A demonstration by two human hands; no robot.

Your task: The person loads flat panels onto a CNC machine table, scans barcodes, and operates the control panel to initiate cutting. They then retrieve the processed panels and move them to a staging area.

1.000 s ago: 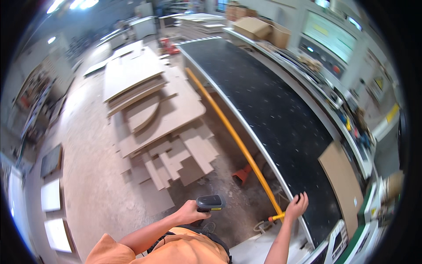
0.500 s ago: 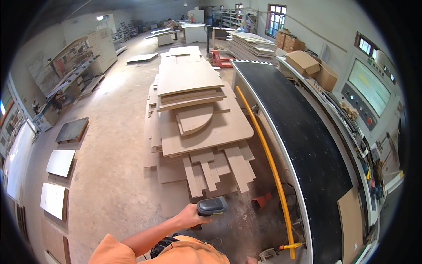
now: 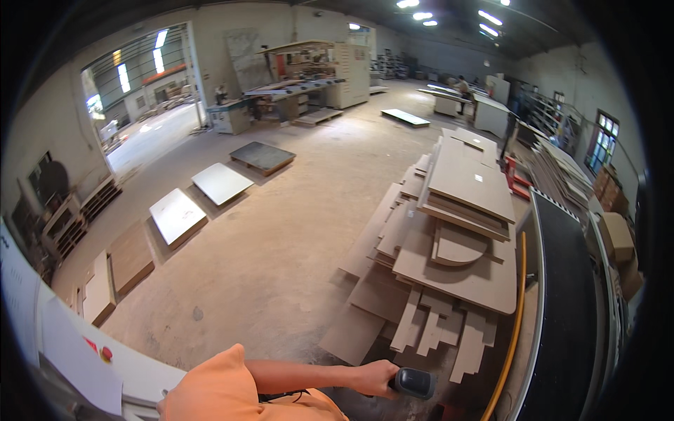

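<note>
— Anything different from a second ago?
— Turned leftward, bringing in more of the dull tan floor [image 3: 281, 259] and its flat, rectangular white-topped panels [image 3: 179, 216]. Gone from sight: the right hand, formerly at the long black, pale-edged worktop [image 3: 562, 302]; impossible to tell its grip.
— And in the left hand [image 3: 378, 377]?
— Wrapped in a curled grip: a rounded, dark-grey, plastic-looking handheld device [image 3: 414, 383], near stacked matte tan boards [image 3: 456, 284], partly curved, partly narrow strips.
</note>
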